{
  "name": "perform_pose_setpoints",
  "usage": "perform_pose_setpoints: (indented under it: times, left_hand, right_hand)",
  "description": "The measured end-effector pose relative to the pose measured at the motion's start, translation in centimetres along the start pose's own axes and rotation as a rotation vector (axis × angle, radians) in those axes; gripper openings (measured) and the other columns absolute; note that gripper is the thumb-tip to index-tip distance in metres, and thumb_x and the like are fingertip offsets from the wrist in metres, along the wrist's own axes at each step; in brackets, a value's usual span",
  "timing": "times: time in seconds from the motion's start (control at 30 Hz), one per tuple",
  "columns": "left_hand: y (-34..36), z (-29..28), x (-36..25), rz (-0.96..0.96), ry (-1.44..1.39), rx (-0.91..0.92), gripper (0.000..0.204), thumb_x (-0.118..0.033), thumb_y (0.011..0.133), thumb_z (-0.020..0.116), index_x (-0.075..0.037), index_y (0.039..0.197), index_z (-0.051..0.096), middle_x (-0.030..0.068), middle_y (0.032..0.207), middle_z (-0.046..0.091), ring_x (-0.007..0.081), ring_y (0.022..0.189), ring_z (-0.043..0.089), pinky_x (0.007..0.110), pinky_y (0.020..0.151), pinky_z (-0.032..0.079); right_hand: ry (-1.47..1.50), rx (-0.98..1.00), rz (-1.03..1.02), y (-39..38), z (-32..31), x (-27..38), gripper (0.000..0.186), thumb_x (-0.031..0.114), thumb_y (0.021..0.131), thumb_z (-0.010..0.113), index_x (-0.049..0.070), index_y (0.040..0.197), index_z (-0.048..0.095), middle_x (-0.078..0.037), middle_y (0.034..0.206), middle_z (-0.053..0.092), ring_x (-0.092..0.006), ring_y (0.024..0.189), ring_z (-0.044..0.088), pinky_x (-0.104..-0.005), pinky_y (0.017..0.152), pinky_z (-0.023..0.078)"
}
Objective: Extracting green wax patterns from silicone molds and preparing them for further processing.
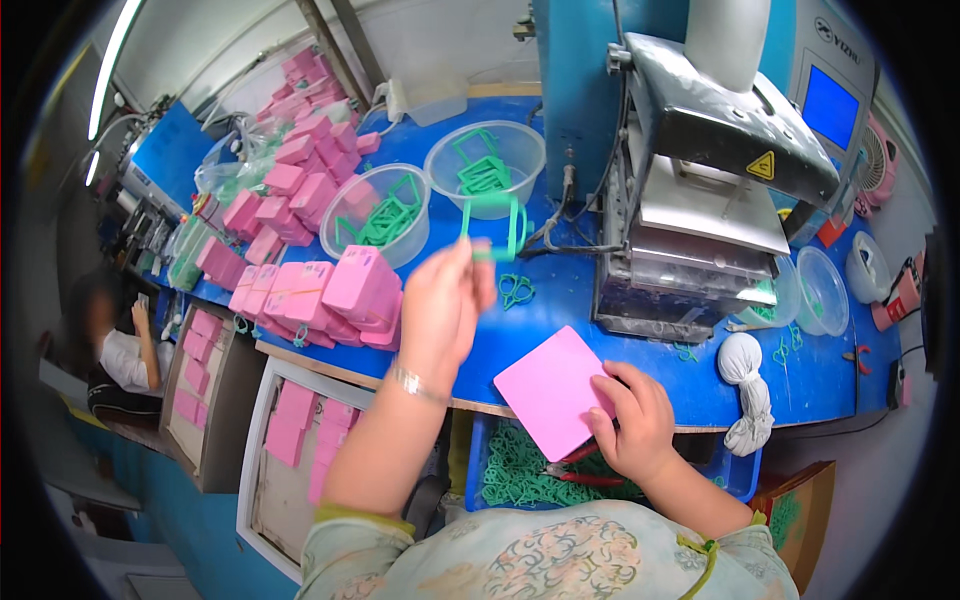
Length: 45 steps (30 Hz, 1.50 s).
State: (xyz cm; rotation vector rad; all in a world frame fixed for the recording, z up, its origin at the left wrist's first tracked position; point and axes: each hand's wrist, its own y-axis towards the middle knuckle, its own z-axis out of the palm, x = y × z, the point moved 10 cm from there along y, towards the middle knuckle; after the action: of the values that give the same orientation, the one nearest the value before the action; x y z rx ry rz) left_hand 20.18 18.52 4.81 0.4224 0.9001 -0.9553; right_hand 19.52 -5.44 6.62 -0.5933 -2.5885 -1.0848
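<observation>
From the head view, the left hand (442, 300) pinched a green plastic frame (497, 226), raised above the blue counter (560, 300) at about eleven o'clock. The right hand (632, 418) gripped a pink square card (553, 392) at five o'clock, overhanging the counter's near edge. Two clear bowls (378, 213) of green frames stood at twelve o'clock.

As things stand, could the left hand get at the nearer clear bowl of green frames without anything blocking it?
Probably yes. The left hand is raised over the blue table, close to the nearer clear bowl, with open space between. But its fingers already pinch a green frame, so they are occupied.
</observation>
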Motion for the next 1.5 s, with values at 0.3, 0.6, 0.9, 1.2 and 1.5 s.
perform_pose_setpoints:
  times: [0.3, 0.6, 0.9, 1.2, 1.5]
  left_hand:
    - [-4.4, 6.2, 1.4, 0.254, 0.481, 0.482, 0.087, -0.040, 0.080, 0.064, 0.000, 0.140, 0.014, 0.0206, 0.140, 0.028, 0.0360, 0.129, 0.031, 0.045, 0.101, 0.032]
    - [-14.9, 6.6, 5.3, 0.780, 1.716, 0.594, 0.069, -0.018, 0.057, 0.072, -0.020, 0.123, 0.051, 0.0102, 0.128, 0.048, 0.0377, 0.123, 0.038, 0.062, 0.100, 0.020]
    - [-13.9, 4.6, 5.7, -0.087, 0.228, 0.560, 0.048, -0.013, 0.079, 0.069, -0.002, 0.120, 0.046, 0.0090, 0.118, 0.054, 0.0161, 0.108, 0.051, 0.033, 0.091, 0.042]
    - [-15.2, 5.9, 2.5, 0.480, 0.785, 0.307, 0.037, -0.004, 0.072, 0.073, 0.001, 0.103, 0.053, 0.0142, 0.104, 0.060, 0.0205, 0.097, 0.059, 0.032, 0.084, 0.047]
    - [-14.2, 5.2, 5.9, -0.044, 0.192, 0.496, 0.049, -0.037, 0.077, 0.069, 0.002, 0.106, 0.061, 0.0120, 0.105, 0.060, 0.0209, 0.098, 0.055, 0.032, 0.089, 0.041]
  right_hand:
    - [0.021, 0.058, -0.010, -0.5, 0.8, -0.2, 0.042, 0.031, 0.070, 0.069, 0.001, 0.098, 0.059, -0.018, 0.104, 0.057, -0.0327, 0.087, 0.059, -0.0390, 0.074, 0.048]
    - [0.337, 0.166, 0.040, -0.7, 0.0, -1.6, 0.052, 0.041, 0.078, 0.060, 0.000, 0.110, 0.057, -0.024, 0.116, 0.054, -0.0321, 0.095, 0.060, -0.0377, 0.073, 0.049]
    - [0.762, 0.223, 0.068, 0.2, -2.7, 0.7, 0.044, 0.020, 0.067, 0.075, -0.002, 0.102, 0.059, -0.012, 0.086, 0.059, -0.0231, 0.076, 0.055, -0.0324, 0.070, 0.043]
    - [0.445, -0.010, 0.273, -0.3, -2.3, 0.4, 0.028, 0.019, 0.066, 0.076, 0.001, 0.079, 0.058, -0.008, 0.070, 0.055, -0.0223, 0.064, 0.051, -0.0307, 0.059, 0.040]
    - [1.501, 0.132, 0.399, -1.0, 2.1, -1.3, 0.042, 0.037, 0.069, 0.077, 0.003, 0.076, 0.054, -0.003, 0.076, 0.052, -0.0116, 0.070, 0.047, -0.0253, 0.061, 0.038]
